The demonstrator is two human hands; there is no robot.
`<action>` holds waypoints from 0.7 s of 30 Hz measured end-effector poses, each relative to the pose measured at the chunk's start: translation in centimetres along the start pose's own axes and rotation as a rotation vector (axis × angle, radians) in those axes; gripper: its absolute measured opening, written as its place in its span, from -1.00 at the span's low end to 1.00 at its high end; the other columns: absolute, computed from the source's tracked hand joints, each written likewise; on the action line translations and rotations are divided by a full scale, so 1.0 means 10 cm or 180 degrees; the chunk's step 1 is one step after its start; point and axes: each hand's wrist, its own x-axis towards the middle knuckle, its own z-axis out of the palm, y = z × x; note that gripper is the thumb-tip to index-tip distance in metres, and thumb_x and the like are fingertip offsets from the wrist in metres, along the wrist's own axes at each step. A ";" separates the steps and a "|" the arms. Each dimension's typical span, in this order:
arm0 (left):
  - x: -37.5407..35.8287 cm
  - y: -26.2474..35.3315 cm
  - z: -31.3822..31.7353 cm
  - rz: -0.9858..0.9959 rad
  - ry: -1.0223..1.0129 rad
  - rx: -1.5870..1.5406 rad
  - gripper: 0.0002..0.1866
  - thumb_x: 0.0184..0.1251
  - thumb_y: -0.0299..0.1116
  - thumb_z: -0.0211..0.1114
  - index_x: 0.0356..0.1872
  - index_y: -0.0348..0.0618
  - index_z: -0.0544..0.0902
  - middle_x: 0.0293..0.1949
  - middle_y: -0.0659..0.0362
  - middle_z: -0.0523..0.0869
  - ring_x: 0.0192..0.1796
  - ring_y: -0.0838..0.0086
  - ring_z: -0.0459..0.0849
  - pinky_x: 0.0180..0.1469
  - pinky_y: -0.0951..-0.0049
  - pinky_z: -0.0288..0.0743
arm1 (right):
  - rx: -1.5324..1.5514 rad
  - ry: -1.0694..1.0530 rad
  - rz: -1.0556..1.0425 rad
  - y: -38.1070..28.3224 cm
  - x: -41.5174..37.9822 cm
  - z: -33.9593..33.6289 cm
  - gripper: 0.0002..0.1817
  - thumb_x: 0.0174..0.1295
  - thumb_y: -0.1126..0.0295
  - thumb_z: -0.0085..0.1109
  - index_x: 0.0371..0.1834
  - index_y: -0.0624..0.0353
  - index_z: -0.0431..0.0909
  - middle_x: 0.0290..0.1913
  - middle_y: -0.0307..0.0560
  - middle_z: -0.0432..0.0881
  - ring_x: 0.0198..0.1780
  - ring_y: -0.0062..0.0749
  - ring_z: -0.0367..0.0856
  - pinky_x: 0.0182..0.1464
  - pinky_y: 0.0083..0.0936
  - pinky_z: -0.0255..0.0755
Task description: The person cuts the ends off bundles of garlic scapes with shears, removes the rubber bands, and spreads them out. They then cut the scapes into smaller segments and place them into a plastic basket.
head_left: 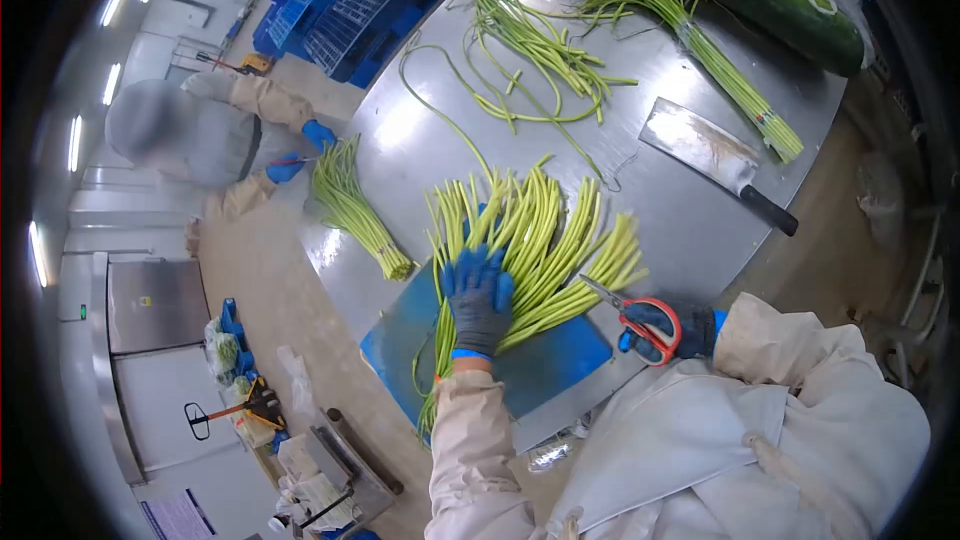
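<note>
A spread bunch of long green garlic scapes (540, 230) lies fanned out across a blue cutting board (560, 360) at the near edge of the metal table. My left hand (478, 300), in a grey and blue glove, rests on the bunch's left part with its fingers stretched over the stems. In my right hand (665, 328), also gloved, is a pair of scissors (658, 340) with red handles. Their blades point left, with the tips close to the stem ends. Some thin stem tips hang over the board's left side.
A cleaver (705, 145), a tied scape bundle (735, 90), loose scapes (540, 50) and a big green gourd (760, 0) lie on the steel table (690, 230). At left, a co-worker (215, 130) in blue gloves handles another bundle (355, 205). Blue pallets (370, 10) stand behind.
</note>
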 end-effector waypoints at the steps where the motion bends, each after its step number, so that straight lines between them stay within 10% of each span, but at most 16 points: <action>1: -0.05 -0.07 0.04 0.0023 -0.0343 0.0189 -0.57 0.27 -0.23 0.07 0.17 -0.05 0.42 0.23 -0.04 0.35 0.30 0.01 0.23 0.33 -0.01 -0.06 | -0.0012 0.0001 0.0018 0.02 0.00 -0.03 -0.65 0.30 0.07 -0.01 -0.30 0.19 0.45 -0.39 0.01 0.58 -0.57 -0.54 0.49 -0.55 -0.60 0.37; 9: -0.10 0.27 0.10 -0.0120 -0.0429 0.0324 -0.41 0.25 -0.10 0.08 0.26 -0.18 0.29 0.27 -0.08 0.29 0.34 -0.03 0.13 0.35 -0.03 -0.13 | -0.0036 -0.0083 0.0134 0.04 -0.05 -0.13 -0.53 0.30 0.02 -0.06 -0.26 0.31 0.48 -0.51 -0.08 0.54 -0.60 -0.56 0.45 -0.57 -0.63 0.33; 15: -0.13 0.37 0.02 -0.0332 -0.0429 -0.0285 -0.47 0.26 -0.17 0.12 0.20 -0.22 0.37 0.12 -0.06 0.46 0.16 0.09 0.41 0.25 0.16 0.18 | -0.0279 -0.0604 0.0082 0.07 -0.27 -0.40 -0.47 0.30 0.00 -0.07 -0.25 0.40 0.50 -0.57 -0.10 0.51 -0.63 -0.55 0.43 -0.61 -0.62 0.29; 17: -0.17 0.05 0.22 -0.1565 0.0273 -0.1523 -0.58 0.29 -0.22 0.12 0.08 -0.26 0.48 -0.04 -0.01 0.59 0.02 0.21 0.54 0.13 0.29 0.33 | -0.0139 -0.0306 -0.0309 0.09 -0.36 -0.39 -0.45 0.31 0.00 -0.08 -0.26 0.43 0.49 -0.60 -0.09 0.50 -0.61 -0.54 0.44 -0.59 -0.63 0.29; 21: -0.16 -0.20 0.33 -0.1636 0.0528 -0.1579 -0.66 0.33 -0.26 0.10 0.00 -0.29 0.55 -0.15 0.02 0.65 -0.07 0.32 0.59 0.05 0.40 0.40 | 0.0458 0.0180 -0.0633 0.02 -0.57 -0.33 -0.52 0.32 0.03 -0.09 -0.21 0.34 0.49 -0.46 -0.04 0.57 -0.55 -0.54 0.47 -0.50 -0.65 0.36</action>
